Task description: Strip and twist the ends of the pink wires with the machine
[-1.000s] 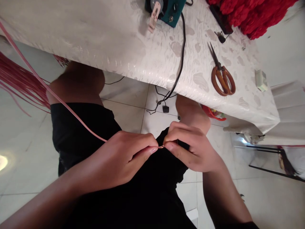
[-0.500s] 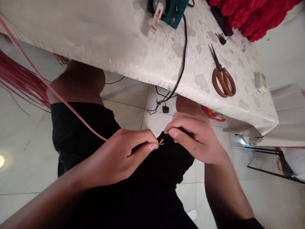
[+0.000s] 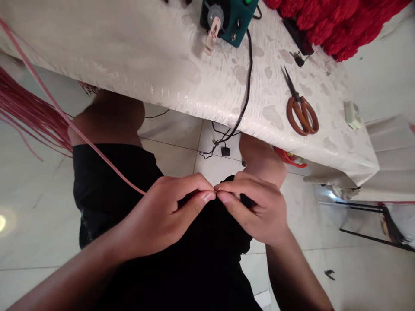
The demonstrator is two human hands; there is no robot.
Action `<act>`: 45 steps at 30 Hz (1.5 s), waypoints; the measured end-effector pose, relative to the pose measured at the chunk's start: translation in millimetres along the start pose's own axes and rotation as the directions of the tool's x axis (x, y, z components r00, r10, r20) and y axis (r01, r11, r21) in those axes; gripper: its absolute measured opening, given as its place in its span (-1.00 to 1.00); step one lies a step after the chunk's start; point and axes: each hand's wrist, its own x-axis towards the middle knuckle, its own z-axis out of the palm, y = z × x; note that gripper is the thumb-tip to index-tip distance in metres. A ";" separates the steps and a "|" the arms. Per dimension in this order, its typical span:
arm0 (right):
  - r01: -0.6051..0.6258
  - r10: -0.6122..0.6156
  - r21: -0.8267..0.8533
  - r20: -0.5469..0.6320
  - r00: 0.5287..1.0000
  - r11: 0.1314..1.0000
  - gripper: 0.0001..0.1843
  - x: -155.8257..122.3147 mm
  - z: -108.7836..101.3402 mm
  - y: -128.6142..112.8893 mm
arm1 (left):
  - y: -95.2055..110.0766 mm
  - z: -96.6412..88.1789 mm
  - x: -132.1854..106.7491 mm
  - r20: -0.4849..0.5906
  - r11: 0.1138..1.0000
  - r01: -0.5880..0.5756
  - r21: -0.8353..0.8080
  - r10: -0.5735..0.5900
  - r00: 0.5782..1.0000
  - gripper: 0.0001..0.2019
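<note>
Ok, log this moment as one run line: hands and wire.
left hand: holds pink insulated wire | right hand: pinches bare copper end | on table: orange-handled scissors

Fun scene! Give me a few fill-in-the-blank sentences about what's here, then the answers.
The right hand meets the left hand at the bare ____-coloured tip of the pink wire.
The scissors have ____ handles.
The black cable from the teal box drops over the tablecloth edge toward the ____.
The heap of strands beside the box is ____.

Missing words: copper; brown; floor; red.
</note>
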 end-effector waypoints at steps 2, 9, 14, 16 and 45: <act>-0.004 0.004 0.000 0.002 1.000 1.000 -0.89 -0.1 -0.3 0.0 | -0.4 0.9 -0.9 -0.007 1.000 -0.009 -0.006 0.009 1.000 -0.78; -0.071 0.073 -0.017 0.185 0.980 0.997 -0.84 2.9 -8.1 0.1 | -9.6 2.8 -2.9 0.037 0.987 -0.132 0.087 0.129 0.991 -0.80; -0.001 0.017 -0.110 0.147 0.989 0.994 -0.83 3.2 -4.7 -2.2 | -12.7 5.1 -3.6 0.011 0.977 -0.161 0.141 0.161 0.987 -0.82; 0.009 0.004 -0.120 0.108 0.994 0.993 -0.84 2.0 -1.6 -2.7 | -13.0 6.0 -3.8 0.002 0.976 -0.161 0.145 0.162 0.987 -0.82; 0.153 -0.078 -0.292 0.253 0.964 0.944 -0.81 5.3 -11.8 1.0 | -12.1 11.2 -5.5 0.072 0.948 -0.206 0.243 0.194 0.978 -0.78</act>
